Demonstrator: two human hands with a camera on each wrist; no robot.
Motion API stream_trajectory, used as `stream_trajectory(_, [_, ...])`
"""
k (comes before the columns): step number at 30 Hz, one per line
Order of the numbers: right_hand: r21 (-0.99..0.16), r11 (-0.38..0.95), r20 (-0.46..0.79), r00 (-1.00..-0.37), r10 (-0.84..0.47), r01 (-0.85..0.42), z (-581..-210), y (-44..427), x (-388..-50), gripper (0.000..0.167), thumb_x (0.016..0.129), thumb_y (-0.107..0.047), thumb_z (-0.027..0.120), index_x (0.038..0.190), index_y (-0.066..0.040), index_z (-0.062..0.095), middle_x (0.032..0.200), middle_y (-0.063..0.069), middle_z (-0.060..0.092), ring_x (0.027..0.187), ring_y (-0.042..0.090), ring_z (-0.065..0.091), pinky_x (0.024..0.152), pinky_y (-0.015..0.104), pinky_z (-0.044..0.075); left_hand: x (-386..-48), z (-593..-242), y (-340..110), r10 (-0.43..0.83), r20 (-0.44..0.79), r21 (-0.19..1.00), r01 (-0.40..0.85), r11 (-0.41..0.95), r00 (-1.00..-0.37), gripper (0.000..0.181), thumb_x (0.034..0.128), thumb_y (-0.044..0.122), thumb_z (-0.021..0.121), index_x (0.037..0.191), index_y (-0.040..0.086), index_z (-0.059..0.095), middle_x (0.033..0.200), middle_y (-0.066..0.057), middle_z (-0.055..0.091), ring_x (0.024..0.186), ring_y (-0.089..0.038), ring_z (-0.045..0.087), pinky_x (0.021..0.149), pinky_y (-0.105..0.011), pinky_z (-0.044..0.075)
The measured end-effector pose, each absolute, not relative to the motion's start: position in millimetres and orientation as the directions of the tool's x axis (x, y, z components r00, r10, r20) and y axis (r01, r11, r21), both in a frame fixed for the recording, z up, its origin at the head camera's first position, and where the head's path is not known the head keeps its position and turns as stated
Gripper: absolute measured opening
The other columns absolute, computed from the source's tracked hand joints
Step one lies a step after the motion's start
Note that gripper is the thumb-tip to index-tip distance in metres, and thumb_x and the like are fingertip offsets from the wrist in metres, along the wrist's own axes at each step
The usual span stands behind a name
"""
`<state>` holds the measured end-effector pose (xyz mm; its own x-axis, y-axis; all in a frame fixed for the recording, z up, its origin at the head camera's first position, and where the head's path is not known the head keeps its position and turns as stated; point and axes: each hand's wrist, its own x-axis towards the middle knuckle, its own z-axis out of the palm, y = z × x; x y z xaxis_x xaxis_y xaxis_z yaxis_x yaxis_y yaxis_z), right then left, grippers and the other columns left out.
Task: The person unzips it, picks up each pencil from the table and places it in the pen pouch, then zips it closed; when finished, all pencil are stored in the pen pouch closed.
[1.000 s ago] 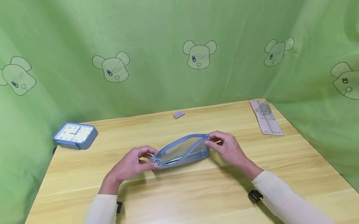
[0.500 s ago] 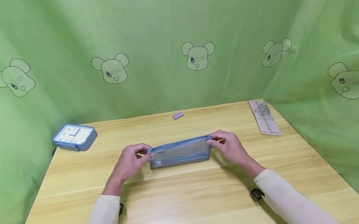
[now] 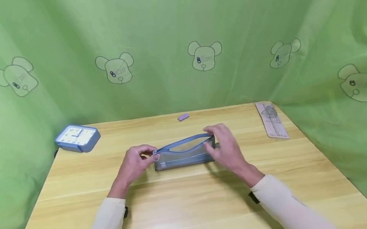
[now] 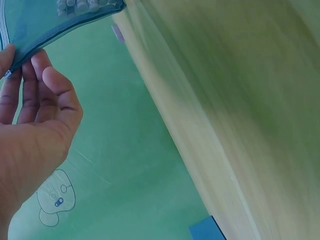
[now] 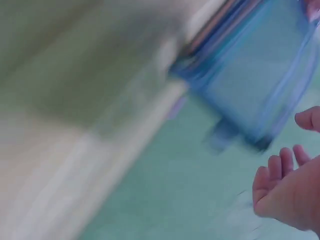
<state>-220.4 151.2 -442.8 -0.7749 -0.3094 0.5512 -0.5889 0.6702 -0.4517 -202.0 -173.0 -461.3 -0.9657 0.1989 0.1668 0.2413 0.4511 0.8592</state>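
A translucent blue pencil case [image 3: 187, 155] stands above the middle of the table, its zipped top gaping and slim pens or sticks lying along its bottom. My left hand [image 3: 136, 163] pinches its left top corner, beside the round zip-pull ring [image 3: 156, 157]. In the left wrist view the thumb and fingertips of the left hand [image 4: 42, 110] hold that corner. My right hand [image 3: 225, 148] is at the right end, thumb and fingers spread. The right wrist view shows the right hand [image 5: 290, 185] apart from the case's end, holding nothing; that picture is blurred.
A blue-framed clock [image 3: 77, 138] lies at the table's back left. A small purple eraser [image 3: 183, 117] lies near the back edge. At the back right is a flat pack of rulers [image 3: 272, 120]. Green curtains [image 3: 161, 27] enclose the wooden table [image 3: 186, 207].
The pencil case's mouth closed up flat as it was stretched, then gaped again. My right hand has let go of the right corner and spread its fingers. The left hand keeps its pinch.
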Motion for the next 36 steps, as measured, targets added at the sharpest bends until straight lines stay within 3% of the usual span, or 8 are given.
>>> stream_trajectory(5, [-0.164,0.589,0.534,-0.573,-0.621,-0.791,-428,98,-200,0.035,0.092,-0.015,0.083,0.125,-0.008,0.073,0.114,0.006,0.072,0.102,0.021,0.069,0.092,0.039,0.062,-202,-463,-167,0.209,0.203,0.858,0.277,0.432,-0.956,0.016,0.0926,0.010,0.083,0.108,0.006,0.082,0.106,-0.011,0.081,0.096,-0.020,0.072,0.081,-0.024,0.061])
stream_trajectory(8, [-0.021,0.521,0.492,-0.463,-0.738,-0.853,-428,70,-194,0.035,0.092,-0.017,0.084,0.124,-0.013,0.072,0.110,0.002,0.070,0.097,0.017,0.066,0.089,0.034,0.061,-201,-465,-165,0.217,0.235,0.855,0.307,0.417,-0.947,0.015,0.0924,0.007,0.082,0.107,0.004,0.082,0.106,-0.012,0.082,0.097,-0.022,0.074,0.082,-0.024,0.061])
stream_trajectory(14, [0.078,0.472,0.481,-0.382,-0.789,-0.878,-433,44,-194,0.028,0.094,-0.014,0.083,0.119,-0.016,0.073,0.106,0.001,0.069,0.093,0.017,0.065,0.082,0.032,0.058,-201,-468,-162,0.243,0.289,0.836,0.368,0.407,-0.926,0.019,0.0903,-0.003,0.077,0.107,0.005,0.083,0.107,-0.012,0.083,0.099,-0.024,0.076,0.081,-0.023,0.062])
stream_trajectory(20, [0.094,0.496,0.504,-0.388,-0.772,-0.863,-432,40,-196,0.014,0.099,-0.013,0.077,0.112,-0.015,0.072,0.097,-0.001,0.066,0.080,0.013,0.058,0.070,0.026,0.049,-201,-465,-163,0.235,0.295,0.832,0.370,0.413,-0.926,0.020,0.0896,-0.003,0.077,0.105,0.007,0.084,0.105,-0.010,0.083,0.098,-0.021,0.075,0.081,-0.023,0.061])
stream_trajectory(24, [0.080,0.528,0.523,-0.415,-0.744,-0.845,-432,40,-196,0.016,0.097,-0.009,0.077,0.112,-0.013,0.074,0.095,-0.001,0.066,0.078,0.013,0.059,0.071,0.027,0.052,-201,-465,-164,0.230,0.285,0.835,0.359,0.417,-0.930,0.015,0.0918,0.000,0.079,0.104,0.007,0.084,0.104,-0.009,0.083,0.095,-0.020,0.074,0.080,-0.024,0.061])
stream_trajectory(30, [-0.089,0.609,0.550,-0.548,-0.630,-0.788,-429,40,-196,0.009,0.099,-0.006,0.073,0.108,-0.008,0.074,0.093,0.003,0.068,0.079,0.013,0.062,0.072,0.023,0.060,-201,-466,-162,0.220,0.293,0.835,0.361,0.416,-0.930,0.011,0.0926,0.007,0.082,0.103,0.008,0.084,0.102,-0.008,0.082,0.092,-0.017,0.073,0.077,-0.022,0.061])
stream_trajectory(36, [-0.248,0.670,0.492,-0.687,-0.535,-0.700,-420,42,-199,0.004,0.099,-0.006,0.070,0.102,-0.006,0.073,0.087,0.005,0.071,0.070,0.010,0.062,0.059,0.016,0.053,-202,-467,-160,0.213,0.314,0.825,0.377,0.422,-0.925,0.011,0.0913,0.010,0.085,0.102,0.009,0.084,0.100,-0.008,0.082,0.090,-0.015,0.072,0.075,-0.022,0.061])
